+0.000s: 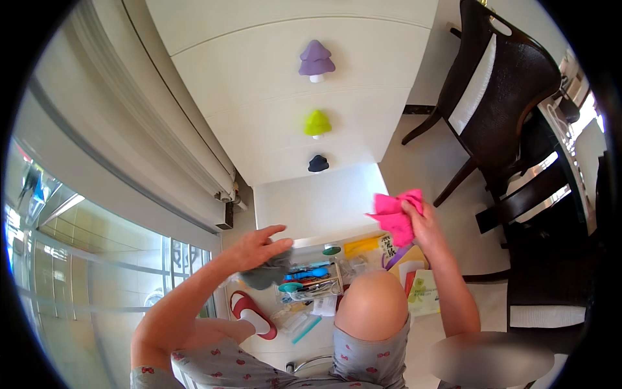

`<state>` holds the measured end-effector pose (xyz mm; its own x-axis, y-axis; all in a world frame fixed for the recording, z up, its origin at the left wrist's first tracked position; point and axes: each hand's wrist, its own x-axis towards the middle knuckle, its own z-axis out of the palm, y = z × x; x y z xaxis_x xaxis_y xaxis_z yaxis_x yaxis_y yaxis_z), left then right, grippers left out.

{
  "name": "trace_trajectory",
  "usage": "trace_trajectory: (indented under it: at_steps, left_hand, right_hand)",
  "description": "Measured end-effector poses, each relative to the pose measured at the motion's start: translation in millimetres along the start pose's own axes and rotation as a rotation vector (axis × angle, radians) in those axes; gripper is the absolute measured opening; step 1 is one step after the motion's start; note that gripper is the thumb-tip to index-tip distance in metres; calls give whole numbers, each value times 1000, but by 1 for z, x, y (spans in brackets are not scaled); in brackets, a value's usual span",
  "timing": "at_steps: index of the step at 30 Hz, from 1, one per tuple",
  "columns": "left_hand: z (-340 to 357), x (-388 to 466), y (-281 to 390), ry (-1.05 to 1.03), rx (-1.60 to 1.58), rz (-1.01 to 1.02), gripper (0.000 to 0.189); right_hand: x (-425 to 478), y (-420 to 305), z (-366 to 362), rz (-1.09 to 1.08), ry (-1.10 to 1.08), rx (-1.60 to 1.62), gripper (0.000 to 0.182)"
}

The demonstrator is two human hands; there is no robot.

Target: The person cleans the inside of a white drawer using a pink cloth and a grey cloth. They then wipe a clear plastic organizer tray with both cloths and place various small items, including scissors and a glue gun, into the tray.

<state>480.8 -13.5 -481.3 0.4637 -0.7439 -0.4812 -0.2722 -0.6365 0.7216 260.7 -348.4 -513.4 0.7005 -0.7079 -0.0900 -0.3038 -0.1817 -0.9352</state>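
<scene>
My right hand (pixel 422 224) grips a bright pink cloth (pixel 396 216) at the right front corner of a pulled-out white drawer (pixel 316 202), whose visible floor is bare. Near the drawer's left front corner is my left hand (pixel 257 247), its thumb and forefinger apart. A dark grey cloth (pixel 266 274) lies just under this hand; whether the hand holds it cannot be told. On the floor before the drawer, a clear tray (pixel 335 274) contains pens, scissors and other small items. Beside it are a yellow packet (pixel 362 246) and a green-and-white booklet (pixel 422 294).
The white drawer unit (pixel 272 97) has purple, lime and dark tree-shaped knobs. A brown leather chair (pixel 505 87) stands at the right, by a table. Glass sliding doors (pixel 97 272) are at the left. A red slipper (pixel 252 316) is on my foot.
</scene>
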Motion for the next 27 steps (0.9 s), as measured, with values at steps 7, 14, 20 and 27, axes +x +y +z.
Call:
trace_trajectory:
  at_steps: [7, 14, 20, 27]
  left_hand:
    - [25, -41, 80, 22, -1133, 65, 64]
    - [-5, -45, 69, 138, -1596, 235, 43]
    - [-19, -30, 16, 92, -913, -38, 43]
    - [-27, 12, -144, 110, -537, -222, 43]
  right_hand:
    - [-69, -139, 104, -770, -462, -104, 88]
    - [-60, -125, 127, -261, -807, 320, 132]
    - [-4, -92, 127, -344, -1214, -234, 94]
    - [47, 85, 53, -2, -426, -390, 38]
